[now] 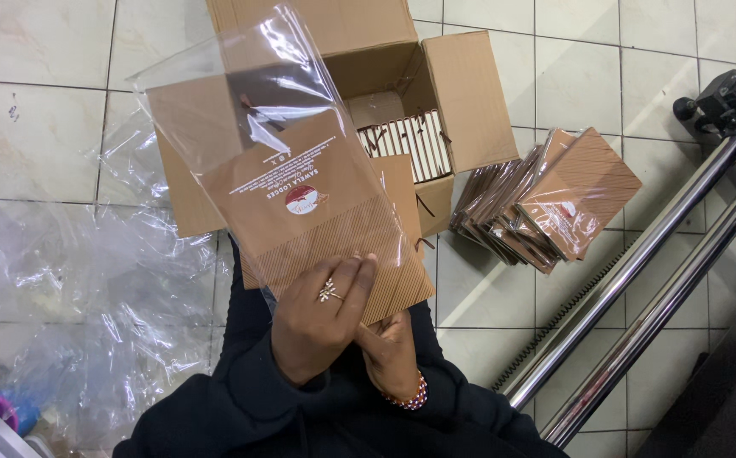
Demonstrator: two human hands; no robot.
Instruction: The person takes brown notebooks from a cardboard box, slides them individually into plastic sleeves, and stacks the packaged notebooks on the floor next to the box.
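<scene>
The brown booklet (pixel 325 212) sits inside a clear plastic sleeve (pixel 240 76), held up over the person's lap; its long axis runs from the lower right, where the hands are, up and to the left, away from the body; the sleeve's open, empty end juts past the booklet's far edge toward the upper left. The left hand (pixel 321 326) lies on the near, ribbed end of the booklet, fingers pressed flat on its face, a ring on one finger; it is clenched on the booklet through the plastic. The right hand (pixel 393 356) is just beneath and to the right, touching the booklet's lower corner from below; whether it pinches or only props cannot be told; a beaded bracelet shows at its wrist. Both hands are at the same near end, the left on top.

The booklet's cover bears a small round red-and-white emblem near its middle, with lines of white print beyond it, upside down to the camera. Behind stands an open cardboard box (pixel 461 102) on the tiled floor (pixel 45 127), more booklets packed on edge within; to its right leans a fanned stack of sleeved booklets (pixel 554 203); loose clear plastic (pixel 88 288) is heaped at the left; a metal tripod (pixel 639 280) slants at the right.
</scene>
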